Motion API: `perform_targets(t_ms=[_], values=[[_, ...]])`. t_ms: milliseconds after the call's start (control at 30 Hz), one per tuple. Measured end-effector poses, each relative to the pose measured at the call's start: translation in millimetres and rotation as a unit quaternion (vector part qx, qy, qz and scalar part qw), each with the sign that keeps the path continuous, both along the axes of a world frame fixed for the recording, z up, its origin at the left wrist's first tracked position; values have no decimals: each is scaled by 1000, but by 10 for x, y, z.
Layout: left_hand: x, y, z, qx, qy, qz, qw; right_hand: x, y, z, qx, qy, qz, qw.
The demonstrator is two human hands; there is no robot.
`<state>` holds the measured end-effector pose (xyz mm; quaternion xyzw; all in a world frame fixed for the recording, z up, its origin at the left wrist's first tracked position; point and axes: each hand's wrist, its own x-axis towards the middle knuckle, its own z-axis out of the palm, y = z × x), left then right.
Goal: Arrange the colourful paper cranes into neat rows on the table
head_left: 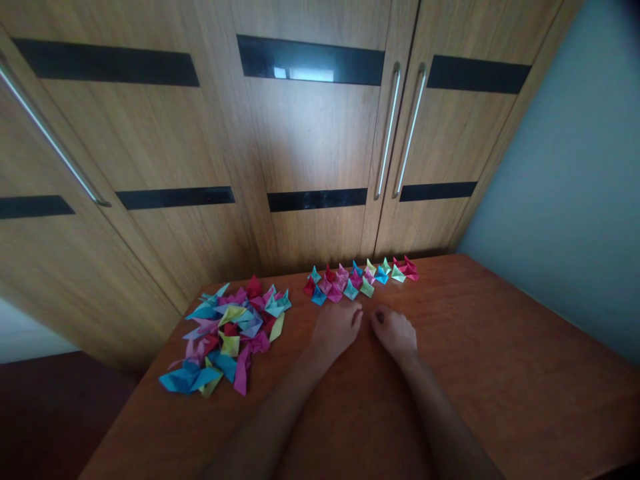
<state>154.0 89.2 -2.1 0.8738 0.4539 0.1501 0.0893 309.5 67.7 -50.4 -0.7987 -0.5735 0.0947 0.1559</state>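
Both of my hands rest on the wooden table as loose fists, a small gap between them. My left hand [338, 327] is closed, its knuckles just in front of the rows of small folded paper boats [351, 290]; no object shows in it. My right hand [396, 332] is curled shut too, thumb side towards the left hand, with nothing visible in it. The boats stand close together in pink, red, blue, green and yellow, running along the table's back edge. To the left lies a loose heap of folded paper pieces [247, 321] in similar colours, overlapping and tilted.
The reddish-brown table [500, 373] reaches back to a wooden wardrobe [320, 143] with black strips and long metal handles [389, 133]. A pale blue wall [575, 200] rises along the right side. Dark floor [60, 413] shows beyond the table's left edge.
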Motion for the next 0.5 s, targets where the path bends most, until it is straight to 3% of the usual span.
perform_targets(t_ms=[133, 267, 367, 500], values=[[-576, -361, -85, -48, -73, -12, 996, -107, -37, 22, 9, 9, 40, 999], [-1029, -641, -214, -85, -162, 29, 983, -317, -93, 8, 38, 34, 137, 989], [-1206, -746, -305, -121, -200, 46, 971, -478, -134, -21, 54, 52, 183, 980], [-1259, -755, -387, -174, -233, 66, 955, -643, -139, -53, 63, 68, 187, 978]])
